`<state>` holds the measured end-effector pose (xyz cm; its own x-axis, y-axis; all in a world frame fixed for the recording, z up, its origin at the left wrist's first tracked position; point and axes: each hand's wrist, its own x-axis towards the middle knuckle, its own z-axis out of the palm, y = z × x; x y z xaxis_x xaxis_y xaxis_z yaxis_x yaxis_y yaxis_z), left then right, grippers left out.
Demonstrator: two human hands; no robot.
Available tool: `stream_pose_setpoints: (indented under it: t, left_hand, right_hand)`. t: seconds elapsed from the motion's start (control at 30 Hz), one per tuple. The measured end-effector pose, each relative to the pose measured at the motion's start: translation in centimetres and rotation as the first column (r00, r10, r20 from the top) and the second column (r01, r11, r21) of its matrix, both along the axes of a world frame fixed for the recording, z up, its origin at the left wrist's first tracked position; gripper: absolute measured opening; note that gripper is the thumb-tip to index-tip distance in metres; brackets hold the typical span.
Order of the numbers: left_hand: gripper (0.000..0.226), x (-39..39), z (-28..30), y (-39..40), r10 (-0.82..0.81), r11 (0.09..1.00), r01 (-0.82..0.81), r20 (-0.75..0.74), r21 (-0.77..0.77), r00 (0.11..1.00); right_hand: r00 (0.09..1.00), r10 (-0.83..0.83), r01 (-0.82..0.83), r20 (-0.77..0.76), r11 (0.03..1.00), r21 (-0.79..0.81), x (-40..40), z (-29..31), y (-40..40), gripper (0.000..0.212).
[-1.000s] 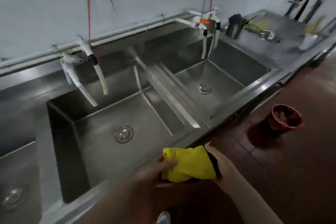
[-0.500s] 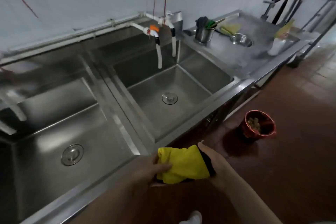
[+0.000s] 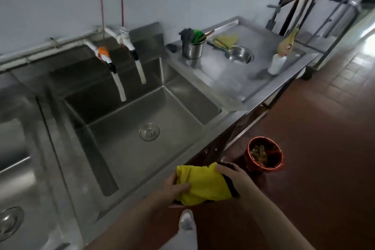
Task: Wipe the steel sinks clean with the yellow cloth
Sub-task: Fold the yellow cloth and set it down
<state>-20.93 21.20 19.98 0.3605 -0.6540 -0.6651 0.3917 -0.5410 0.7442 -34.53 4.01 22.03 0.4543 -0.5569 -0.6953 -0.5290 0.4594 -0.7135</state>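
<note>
cloth (image 3: 205,184) gripped by left hand (image 3: 174,187) and right hand (image 3: 235,176), bunched for wiping | sink (image 3: 129,148) just ahead-left, untouched

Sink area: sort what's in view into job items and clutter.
For the job:
yellow cloth, held by left hand and right hand
steel sink

Just lying about:
steel cup of utensils
steel bowl
white bottle
red bucket

Yellow cloth (image 3: 203,185), red bucket (image 3: 263,154)
</note>
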Motion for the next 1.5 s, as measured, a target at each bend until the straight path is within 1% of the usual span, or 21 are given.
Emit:
stream_pose_setpoints:
  t: [0.1,0.17,0.23,0.33,0.4,0.5,0.57,0.63,0.73,0.83,0.93,0.97,1.03,1.1,1.13,1.2,1.27,1.3,1.37,1.43,1.5]
  left_hand:
    - [0.049,1.1,-0.2,-5.8,-0.039,0.999,0.040,-0.010,0.031,0.999]
    - [0.047,1.6,0.1,-9.7,-0.086,0.995,0.087,-0.024,0.045,0.996]
    - [0.046,2.1,0.3,-13.0,-0.089,0.995,0.092,-0.065,0.047,0.994]
    - [0.031,2.5,1.0,-17.8,-0.086,0.994,0.092,-0.097,0.054,0.992]
    - [0.027,2.7,1.3,-20.6,-0.089,0.994,0.094,-0.094,0.047,0.992]
    - [0.030,2.4,0.9,-25.1,-0.066,0.996,0.069,-0.059,0.061,0.996]
    - [0.033,2.0,0.6,-28.0,-0.027,0.994,0.029,-0.014,0.105,1.000]
    - [0.033,1.5,0.2,-30.5,0.025,0.990,-0.023,-0.006,0.139,1.000]
    - [0.036,0.6,0.0,-34.4,0.109,0.986,-0.108,-0.005,0.130,0.994]
    - [0.054,0.1,-0.2,-37.1,0.140,0.982,-0.142,0.025,0.126,0.990]
    - [0.054,0.0,-0.3,-39.7,0.205,0.970,-0.212,0.066,0.122,0.976]
    - [0.052,0.1,0.0,-40.4,0.214,0.967,-0.222,0.070,0.129,0.974]
    - [0.055,0.6,0.6,-41.4,0.185,0.969,-0.202,0.128,0.145,0.974]
    - [0.069,1.9,0.7,-42.4,0.153,0.971,-0.187,0.217,0.150,0.964]
    - [0.068,2.5,0.4,-42.7,0.138,0.973,-0.179,0.252,0.146,0.958]
    - [0.060,3.9,0.0,-43.7,0.148,0.975,-0.187,0.280,0.118,0.949]
    - [0.081,5.7,-0.6,-44.5,0.191,0.965,-0.235,0.309,0.114,0.932]
    - [0.090,6.5,-1.0,-44.8,0.176,0.964,-0.232,0.335,0.133,0.926]
    - [0.097,8.0,-1.6,-45.2,0.140,0.962,-0.209,0.342,0.175,0.929]
    - [0.092,9.3,-1.9,-45.4,0.139,0.963,-0.202,0.314,0.179,0.939]
    - [0.076,9.9,-1.9,-45.8,0.144,0.963,-0.202,0.288,0.181,0.947]
  right_hand:
    - [1.000,-0.006,0.005,-0.020,1.000,-0.027,0.6,-0.3,-5.0,0.021]
    - [0.999,-0.026,0.025,-0.023,0.999,-0.035,0.7,-0.2,-8.2,0.025]
    - [0.998,-0.058,0.056,-0.026,0.997,-0.053,1.0,0.2,-11.2,0.027]
    - [0.997,-0.073,0.072,-0.027,0.996,-0.049,1.0,0.2,-16.0,0.021]
    - [0.997,-0.080,0.080,0.000,0.996,-0.038,1.1,-0.1,-19.0,0.016]
    - [0.998,-0.061,0.061,0.009,0.998,-0.019,1.5,-0.3,-23.6,0.015]
    - [0.998,-0.060,0.060,0.000,0.998,-0.002,2.0,-1.1,-26.7,0.016]
    - [0.998,-0.057,0.057,0.010,0.998,-0.001,2.5,-1.7,-29.4,0.019]
    - [1.000,0.021,-0.021,0.003,1.000,-0.020,2.9,-2.4,-34.2,0.023]
    - [0.994,0.107,-0.108,-0.017,0.993,-0.037,3.7,-2.4,-38.0,0.022]
    - [0.984,0.167,-0.170,-0.061,0.984,-0.044,4.8,-3.0,-41.3,0.039]
    - [0.981,0.181,-0.184,-0.065,0.981,-0.055,5.2,-3.2,-41.9,0.041]
    - [0.975,0.211,-0.216,-0.065,0.973,-0.079,6.2,-3.9,-43.2,0.043]
    - [0.967,0.241,-0.249,-0.081,0.962,-0.115,7.6,-4.3,-44.1,0.047]
    - [0.958,0.269,-0.280,-0.098,0.951,-0.134,8.2,-4.3,-44.4,0.048]
    - [0.939,0.322,-0.338,-0.120,0.927,-0.160,9.9,-4.5,-45.1,0.055]
    - [0.938,0.332,-0.345,-0.100,0.923,-0.171,11.3,-5.3,-45.6,0.064]
    - [0.939,0.330,-0.342,-0.094,0.921,-0.185,11.8,-5.5,-45.8,0.063]
    - [0.939,0.329,-0.343,-0.098,0.913,-0.219,12.9,-5.4,-46.3,0.054]
    - [0.932,0.336,-0.359,-0.134,0.906,-0.226,14.0,-5.6,-46.9,0.047]
    - [0.922,0.347,-0.379,-0.171,0.898,-0.225,14.7,-5.9,-47.5,0.047]
